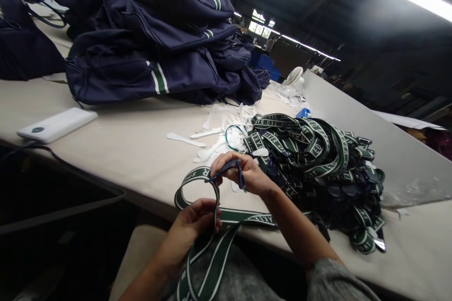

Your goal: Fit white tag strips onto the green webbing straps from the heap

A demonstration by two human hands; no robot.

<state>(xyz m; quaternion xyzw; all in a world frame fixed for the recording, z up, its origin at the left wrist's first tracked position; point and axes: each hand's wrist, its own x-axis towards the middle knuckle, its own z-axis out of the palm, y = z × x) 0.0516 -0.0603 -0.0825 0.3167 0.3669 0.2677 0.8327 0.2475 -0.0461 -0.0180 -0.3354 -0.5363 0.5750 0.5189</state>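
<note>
A green strap (221, 256) with white edges and white lettering loops in front of me and hangs over the table's near edge. My left hand (192, 221) pinches the strap at the lower part of its loop. Above and to the right of it, my right hand (242, 171) is closed on a dark navy end piece (230, 165) joined to the top of the loop. Right of my hands lies a large heap of similar green straps (310, 150) with dark buckles and tabs. White strips (212, 150) are scattered just beyond my right hand.
Navy bags (141, 56) with green and white stripes are piled at the back left. A white power bank (58, 124) with a cable lies at the left edge. A grey panel (363, 136) borders the right; a small fan (294, 75) stands behind. A person (270, 44) is far off.
</note>
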